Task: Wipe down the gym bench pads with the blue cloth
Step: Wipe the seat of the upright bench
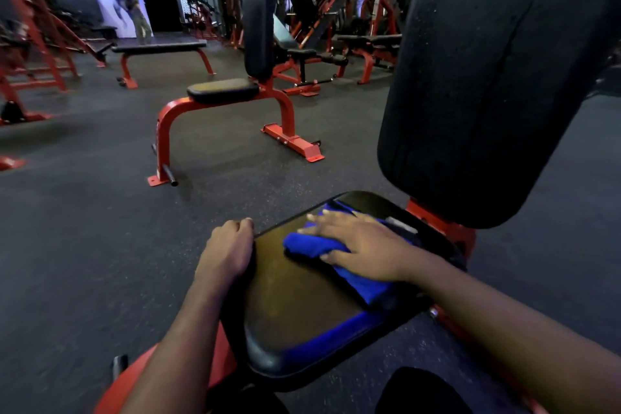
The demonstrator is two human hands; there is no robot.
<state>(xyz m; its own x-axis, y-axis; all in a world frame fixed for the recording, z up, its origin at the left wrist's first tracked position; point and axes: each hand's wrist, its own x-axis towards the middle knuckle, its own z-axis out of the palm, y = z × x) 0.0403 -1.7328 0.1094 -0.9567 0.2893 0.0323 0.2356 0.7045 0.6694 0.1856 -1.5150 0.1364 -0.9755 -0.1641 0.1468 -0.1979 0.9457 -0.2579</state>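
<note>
Step in hand: wiping the seat pad [295,299] of the near bench.

- Right hand [363,245]: flat, fingers spread and straight, palm pressing the blue cloth [309,244] onto the pad. Not pinching it.
- Blue cloth: bunched/folded, lying on the far-right part of the seat pad, under the right hand and near the gap below the back pad [497,77]. One end sticks out past the fingertips, the other trails back beside the wrist.
- Left hand [228,252]: fingers curled over the left edge of the seat pad, gripping it, apparently to brace.
- Back pad: upright, just beyond the seat, no hand or cloth on it. Looks speckled; can't tell if that is spray, dust or wear.

Progress, as a judgement: early to mid. The cloth is on one corner of the seat only, and the near and left areas of the pad show no cloth contact right now.

Next move calls for: even downward pressure, dragging the cloth across the seat in overlapping strokes toward the front edge. The left hand has to lift off so its edge gets wiped. Then up onto the back pad. That surface is vertical, so a flat palm alone may let the cloth slip; it likely needs a grip.
</note>
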